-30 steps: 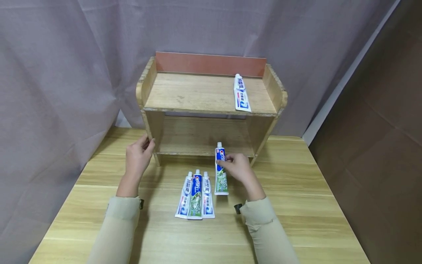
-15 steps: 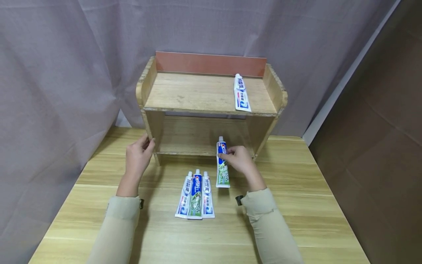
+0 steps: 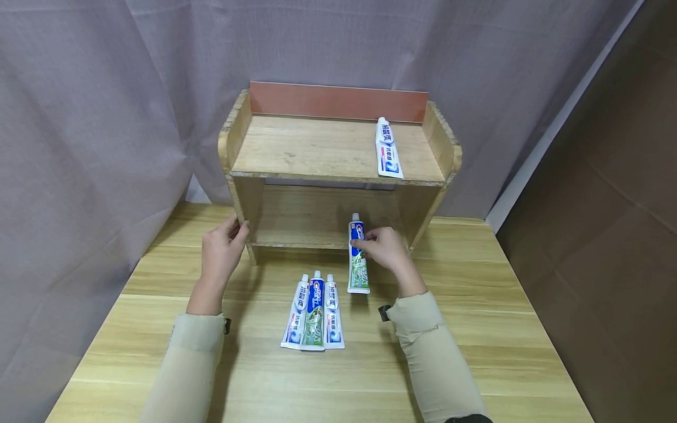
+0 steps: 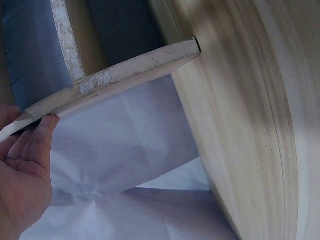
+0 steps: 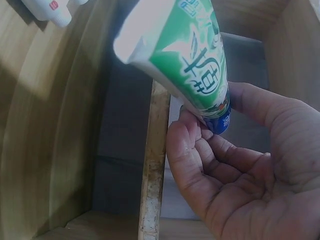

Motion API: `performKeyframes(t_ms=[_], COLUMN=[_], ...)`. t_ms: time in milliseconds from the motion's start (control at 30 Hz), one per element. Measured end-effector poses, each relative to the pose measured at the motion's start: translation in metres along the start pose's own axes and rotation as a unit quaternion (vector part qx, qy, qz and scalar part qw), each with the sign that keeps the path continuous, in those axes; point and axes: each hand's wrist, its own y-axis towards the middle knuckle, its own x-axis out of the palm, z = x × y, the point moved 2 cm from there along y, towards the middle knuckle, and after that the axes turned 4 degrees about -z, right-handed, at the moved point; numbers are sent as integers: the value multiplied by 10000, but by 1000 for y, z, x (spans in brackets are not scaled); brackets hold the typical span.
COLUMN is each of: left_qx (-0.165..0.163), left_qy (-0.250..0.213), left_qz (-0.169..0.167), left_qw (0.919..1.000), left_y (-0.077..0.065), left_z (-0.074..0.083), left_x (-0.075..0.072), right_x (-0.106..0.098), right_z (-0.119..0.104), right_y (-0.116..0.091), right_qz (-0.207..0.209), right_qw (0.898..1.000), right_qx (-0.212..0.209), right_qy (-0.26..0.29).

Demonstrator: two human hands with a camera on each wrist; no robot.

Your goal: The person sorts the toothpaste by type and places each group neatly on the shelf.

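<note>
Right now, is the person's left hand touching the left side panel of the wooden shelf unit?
Touching. The left wrist view shows it: the left hand grips the left side panel by its edge, with digits on both sides.

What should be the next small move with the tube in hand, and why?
Probably ease the held toothpaste tube inward over the lower shelf: its cap points that way, while its flat end sticks out in front. The right grip pinches the tube, and the left grip holds the rack's side.
</note>
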Motion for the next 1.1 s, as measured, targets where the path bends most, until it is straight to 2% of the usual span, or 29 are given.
performKeyframes(t_ms=[267,600,767,933,1100], left_qx=[-140,-132,-146,-180,-195], left_qy=[-27,23,69,78,76], left_qz=[-46,-62,-77,-106,-122], left_qw=[9999,9999,9998,9998,9997], left_y=[-1,0,0,1,0], left_z=[0,1,1,1,0], left_x=[-2,0,-1,-1,0], right_x=[-7,-11,-12,-16,-22], right_z=[-3,-5,-4,-4,-4], right_y=[10,23,33,46,60], right_qz=[-40,-243,-245,-188,-334], right_qw=[10000,9989,9986,9989,9979], right_qx=[73,320,412,305,136], right_qy=[-9,256,201,296,538])
